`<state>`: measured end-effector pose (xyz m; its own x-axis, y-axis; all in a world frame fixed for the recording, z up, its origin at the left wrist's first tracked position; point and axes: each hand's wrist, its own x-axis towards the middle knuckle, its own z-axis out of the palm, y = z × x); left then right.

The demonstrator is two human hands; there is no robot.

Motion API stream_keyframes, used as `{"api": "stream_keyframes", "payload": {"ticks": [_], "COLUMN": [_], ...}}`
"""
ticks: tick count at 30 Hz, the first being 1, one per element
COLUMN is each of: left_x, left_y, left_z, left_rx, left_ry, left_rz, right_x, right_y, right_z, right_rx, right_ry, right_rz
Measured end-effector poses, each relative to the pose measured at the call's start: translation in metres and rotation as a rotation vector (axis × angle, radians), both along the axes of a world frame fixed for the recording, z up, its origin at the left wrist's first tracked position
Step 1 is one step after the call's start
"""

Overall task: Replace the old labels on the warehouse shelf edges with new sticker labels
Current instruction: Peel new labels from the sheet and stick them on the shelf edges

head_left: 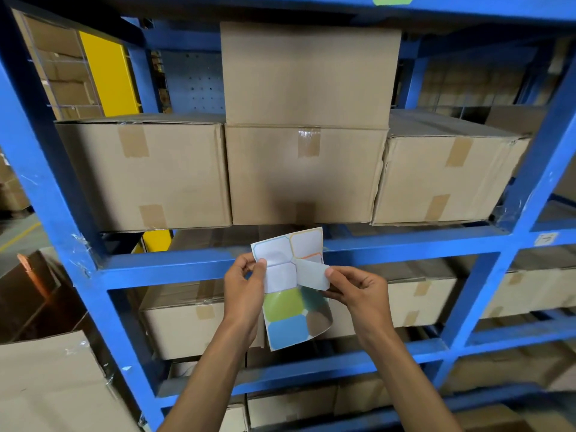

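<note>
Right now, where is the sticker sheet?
In the head view, centre: the left hand holds the sticker sheet before the blue shelf beam; the right hand peels one label.

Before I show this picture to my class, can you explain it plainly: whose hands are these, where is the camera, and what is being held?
There is one picture, from a camera worn on a person's head, looking forward and down. No machine: both hands are the wearer's. The left hand holds a sticker sheet with white and coloured labels. The right hand pinches one white label, partly peeled off the sheet. Behind them runs a blue shelf edge of a warehouse rack. Taped cardboard boxes sit on the shelf above.
</note>
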<state>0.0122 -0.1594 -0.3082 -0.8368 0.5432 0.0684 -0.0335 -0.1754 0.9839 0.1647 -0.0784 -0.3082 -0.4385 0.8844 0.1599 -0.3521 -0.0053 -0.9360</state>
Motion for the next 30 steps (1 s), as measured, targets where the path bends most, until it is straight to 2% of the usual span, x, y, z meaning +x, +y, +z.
{"api": "stream_keyframes", "payload": {"ticks": [20,24,30], "left_x": [0.004,-0.001,-0.005], "left_y": [0.045,0.047,0.045], "left_z": [-0.024,-0.024,-0.026], "left_rx": [-0.059,-0.068,-0.06], "left_ry": [0.119,0.161,0.174], "left_rz": [0.003,0.012,0.027], "right_x": [0.017,0.021,0.018], "right_y": [0.032,0.042,0.063], "right_z": [-0.034,-0.037,-0.044], "right_rx": [-0.189,-0.158,-0.098], "right_ry": [0.065,0.055,-0.029], "right_rz": [-0.027,-0.027,-0.247]}}
